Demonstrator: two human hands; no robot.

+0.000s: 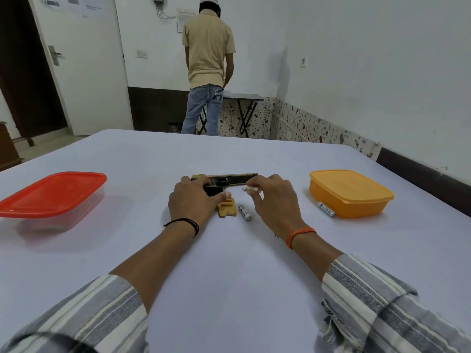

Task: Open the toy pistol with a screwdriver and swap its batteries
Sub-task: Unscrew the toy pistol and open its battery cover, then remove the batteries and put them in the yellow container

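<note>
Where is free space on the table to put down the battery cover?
Bare cloth lies between the red-lidded box and the left hand, and near the sleeves. It is crowded between both hands: toy pistol, cover, battery.

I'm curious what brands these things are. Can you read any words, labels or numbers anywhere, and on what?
Nothing can be read for certain.
Battery pinched in the right hand: dark print, blurred.
Battery beside the gold cover plate: print too small.
Battery by the orange box: print too small.
Papers on the door: blurred.
Jeans pocket: emblem, unclear.
</note>
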